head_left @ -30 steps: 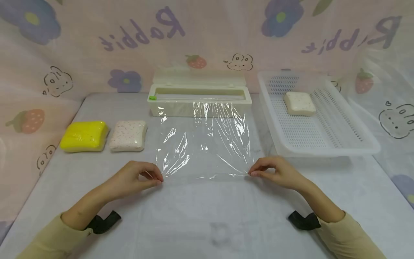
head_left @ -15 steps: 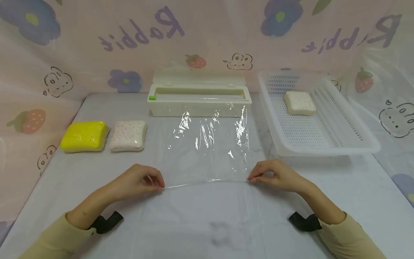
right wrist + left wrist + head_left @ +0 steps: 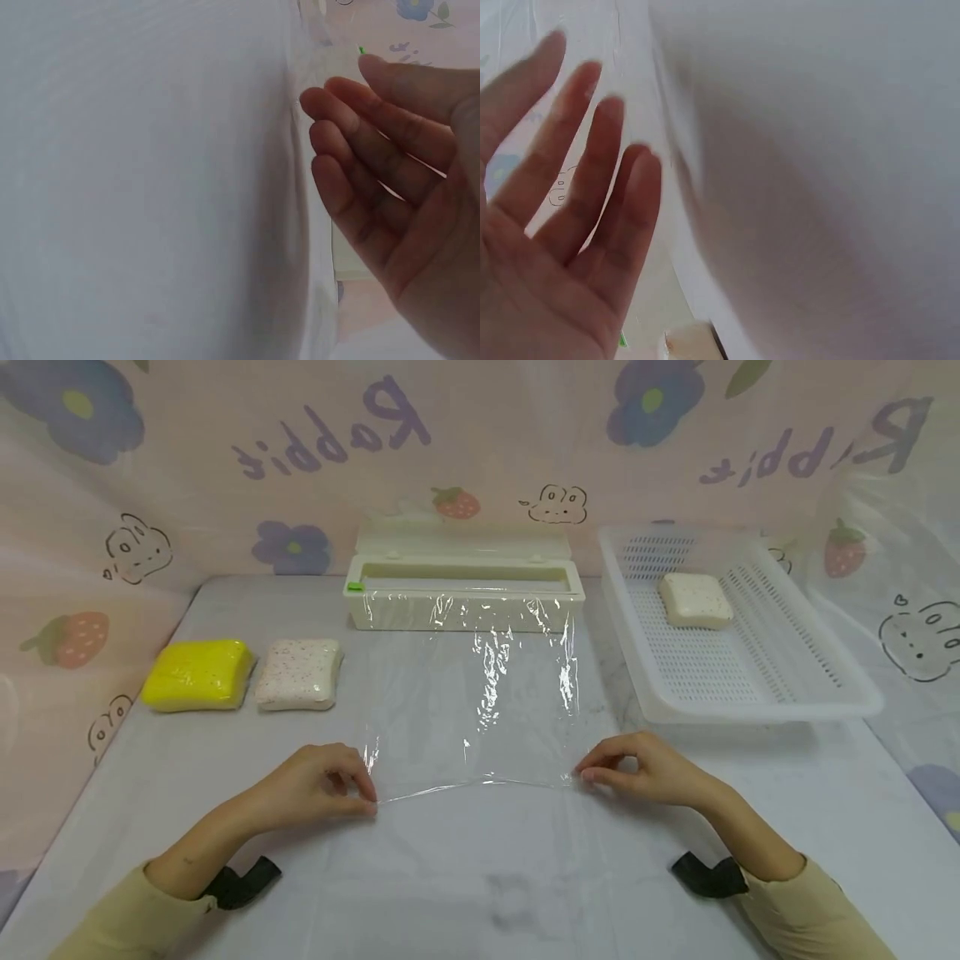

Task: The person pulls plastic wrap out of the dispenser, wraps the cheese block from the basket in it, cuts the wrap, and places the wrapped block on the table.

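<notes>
A sheet of clear plastic wrap (image 3: 435, 710) stretches from the front of a cream wrap dispenser box (image 3: 405, 612) toward the near side of the table. My left hand (image 3: 318, 785) pinches its near left corner between thumb and fingertips. At the near right corner, my right hand (image 3: 637, 766) pinches the same sheet. The near edge between them bows slightly upward in the middle. In the left wrist view the left hand (image 3: 577, 202) shows its palm side, and the right wrist view shows the right hand (image 3: 397, 180) with bent fingers. The film is hard to see in both wrist views.
A yellow wrapped block (image 3: 198, 675) and a speckled pinkish-white block (image 3: 298, 674) lie on the left. At the right stands a white perforated basket (image 3: 757, 714) with one speckled cream block (image 3: 696, 600) inside. The dispenser's lid (image 3: 461, 539) is raised. A printed curtain (image 3: 480, 435) hangs behind.
Both hands have drawn the plastic wrap slightly nearer, the left one farther than the right. The wrap's creases have smoothed on the left. The blocks, basket and dispenser have stayed put.
</notes>
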{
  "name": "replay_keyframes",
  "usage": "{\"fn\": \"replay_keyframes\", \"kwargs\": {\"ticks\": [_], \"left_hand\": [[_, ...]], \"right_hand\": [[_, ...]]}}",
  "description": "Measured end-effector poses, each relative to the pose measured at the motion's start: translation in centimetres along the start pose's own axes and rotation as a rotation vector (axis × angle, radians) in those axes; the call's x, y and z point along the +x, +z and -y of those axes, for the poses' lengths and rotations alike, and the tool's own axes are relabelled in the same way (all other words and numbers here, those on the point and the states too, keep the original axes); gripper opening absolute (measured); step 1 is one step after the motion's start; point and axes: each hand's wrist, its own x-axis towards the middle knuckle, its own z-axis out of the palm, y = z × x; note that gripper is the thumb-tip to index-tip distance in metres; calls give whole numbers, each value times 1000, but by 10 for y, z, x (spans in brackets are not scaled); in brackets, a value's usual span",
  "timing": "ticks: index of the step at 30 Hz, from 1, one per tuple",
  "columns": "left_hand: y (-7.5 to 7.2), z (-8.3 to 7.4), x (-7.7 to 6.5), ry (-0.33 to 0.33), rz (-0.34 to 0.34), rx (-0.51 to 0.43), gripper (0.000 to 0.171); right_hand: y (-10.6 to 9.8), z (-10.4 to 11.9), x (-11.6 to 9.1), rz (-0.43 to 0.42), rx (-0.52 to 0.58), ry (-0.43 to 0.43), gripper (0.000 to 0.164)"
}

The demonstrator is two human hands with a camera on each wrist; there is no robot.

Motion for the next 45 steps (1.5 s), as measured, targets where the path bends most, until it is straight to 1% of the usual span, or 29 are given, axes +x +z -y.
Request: {"fn": "replay_keyframes", "kwargs": {"ticks": [2, 4, 6, 8, 10, 13, 15, 17, 19, 22, 26, 30, 33, 38, 42, 45], "left_hand": [[1, 0, -1, -3, -69, 9, 8], [2, -1, -2, -41, -145, 28, 8], [3, -3, -2, -115, -213, 41, 10], [3, -6, -2, -200, -255, 45, 17], [3, -7, -2, -273, -274, 29, 30], [3, -7, -2, -374, -273, -14, 55], [3, -6, -2, -411, -261, -50, 68], [3, -5, -2, -442, -249, -87, 75], [4, -3, -2, -447, -238, -114, 80], [6, -3, -1, -449, -236, -129, 80], [8, -6, 2, -451, -237, -106, 77], [9, -10, 7, -465, -239, -74, 72], [9, -12, 9, -470, -240, -59, 70], [12, -14, 12, -448, -230, -67, 67], [14, -13, 11, -452, -217, -141, 67], [15, -10, 10, -458, -210, -210, 68]], "right_hand": [[0, 1, 0, -11, 0, 41, 14], [0, 2, 1, -19, 0, 67, 14], [0, 2, 1, -22, 2, 83, 14], [0, 3, 2, -22, -1, 86, 14], [0, 3, 3, -28, -2, 84, 15], [-1, 4, 4, -47, -1, 68, 17], [-1, 6, 5, -68, -2, 60, 17], [-2, 8, 5, -80, 1, 69, 17], [-4, 11, 6, -92, 5, 79, 16], [-7, 16, 7, -108, 8, 85, 16], [-17, 24, 7, -152, -17, 28, 19], [-34, 33, 5, -208, -85, -10, 28], [-49, 37, 5, -243, -99, 10, 31], [-76, 37, 5, -308, 9, 72, 23], [-101, 28, 7, -321, 68, 98, 20], [-122, 20, 10, -312, 67, 158, 20]]}}
